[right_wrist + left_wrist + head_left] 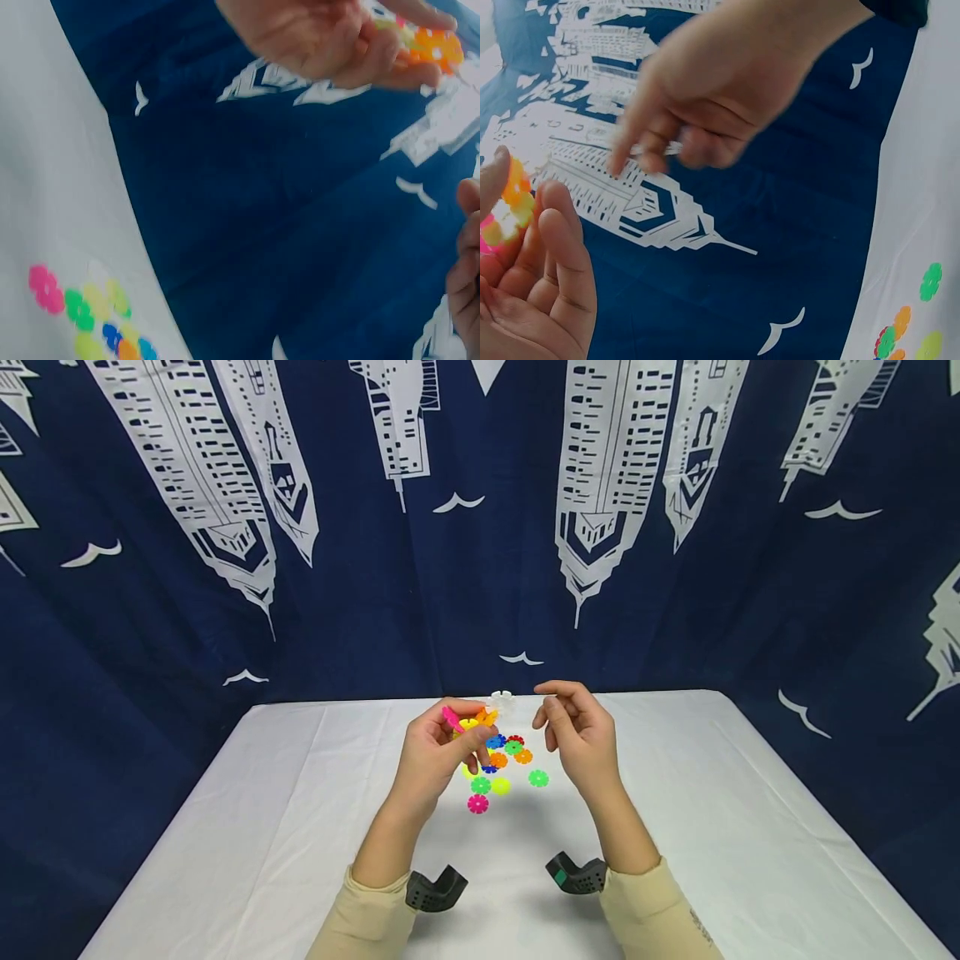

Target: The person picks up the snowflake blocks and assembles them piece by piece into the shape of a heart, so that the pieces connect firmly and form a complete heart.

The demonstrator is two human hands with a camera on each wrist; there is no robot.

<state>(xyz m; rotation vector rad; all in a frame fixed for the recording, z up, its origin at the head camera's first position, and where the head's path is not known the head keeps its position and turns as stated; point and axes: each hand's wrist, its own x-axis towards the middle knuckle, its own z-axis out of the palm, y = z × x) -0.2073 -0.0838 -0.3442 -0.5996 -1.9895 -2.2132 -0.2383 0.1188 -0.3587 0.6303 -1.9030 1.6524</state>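
Note:
My left hand (pixel 442 747) is raised over the far part of the table and pinches a small joined cluster of plastic snowflake discs between thumb and fingers. In it show a pink disc (pixel 452 720), a yellow disc (pixel 468 724) and an orange disc (pixel 487 717); fingers cover the rest. Just beyond the orange disc appears a white disc (pixel 502 700). To the right, my right hand (pixel 581 735) hovers apart from the cluster, fingers loosely bent and nothing visible in its grasp. The left wrist view shows this right hand (pixel 712 97) blurred.
Below the hands, loose snowflake discs lie scattered on the white tablecloth (pixel 300 827), among them a pink disc (pixel 477 804), a green disc (pixel 538 778) and several other colours. A navy curtain (pixel 480 585) with white building prints hangs behind the table's far edge.

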